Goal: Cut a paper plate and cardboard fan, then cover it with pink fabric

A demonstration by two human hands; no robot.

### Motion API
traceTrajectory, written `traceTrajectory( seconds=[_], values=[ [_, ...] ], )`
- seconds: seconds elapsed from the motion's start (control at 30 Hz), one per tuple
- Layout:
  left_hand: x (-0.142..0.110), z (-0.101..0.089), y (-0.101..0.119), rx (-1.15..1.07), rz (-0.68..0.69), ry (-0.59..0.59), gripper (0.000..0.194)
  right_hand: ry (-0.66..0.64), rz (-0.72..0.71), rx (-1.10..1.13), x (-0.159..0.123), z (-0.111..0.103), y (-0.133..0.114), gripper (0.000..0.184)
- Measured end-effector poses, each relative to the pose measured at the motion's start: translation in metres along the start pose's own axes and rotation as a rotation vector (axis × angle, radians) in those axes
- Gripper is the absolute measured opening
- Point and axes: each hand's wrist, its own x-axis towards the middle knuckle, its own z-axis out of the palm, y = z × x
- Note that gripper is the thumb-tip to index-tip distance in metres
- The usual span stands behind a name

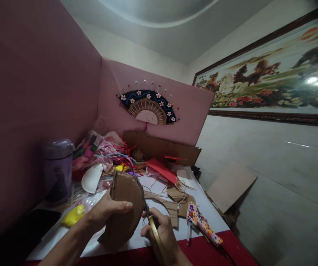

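Observation:
A brown cardboard piece [125, 218] with one curved edge stands tilted above the table, gripped by my left hand [109, 210] with the thumb across its face. In my right hand [163, 229] is a pair of scissors [153, 226] with gold-coloured handles. Their dark blades lie along the curved edge of the cardboard; whether they have cut into it I cannot make out. Just beyond lie cardboard offcuts [172, 210], one with a curved cut-out. A flower-patterned glue gun [203, 223] rests to the right of my right hand.
A purple tumbler [58, 173] stands at the left, near a yellow bundle [73, 216] and a white half-round piece [92, 179]. Coloured craft stems [120, 151] and red paper [163, 170] lie at the back. A decorated fan [149, 107] hangs on the pink panel [194, 107].

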Motion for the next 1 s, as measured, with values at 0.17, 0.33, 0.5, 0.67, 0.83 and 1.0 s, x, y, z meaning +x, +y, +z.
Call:
traceTrajectory(
  seconds=[0.17, 0.33, 0.5, 0.67, 0.83, 1.0],
  values=[
    [-0.003, -0.001, 0.004, 0.026, -0.015, -0.011, 0.037, -0.080, 0.007, -0.034, -0.003, -0.011, -0.008, 0.062],
    [-0.004, 0.001, 0.003, 0.028, -0.062, -0.114, 0.036, -0.174, -0.020, -0.021, -0.007, -0.022, -0.016, 0.080],
    [-0.001, -0.001, -0.002, 0.070, -0.082, -0.152, 0.039, -0.163, -0.040, -0.125, -0.005, -0.026, -0.012, 0.082],
    [-0.001, 0.001, 0.000, 0.093, -0.101, -0.226, 0.036, -0.150, -0.005, -0.175, -0.006, -0.026, -0.010, 0.078],
    [0.000, -0.001, 0.001, 0.115, -0.123, -0.259, 0.035, -0.154, 0.017, -0.128, -0.007, -0.026, -0.011, 0.073],
    [0.001, -0.006, -0.002, 0.144, -0.132, -0.226, 0.041, -0.123, 0.021, -0.142, -0.007, -0.024, -0.014, 0.064]
  ],
)
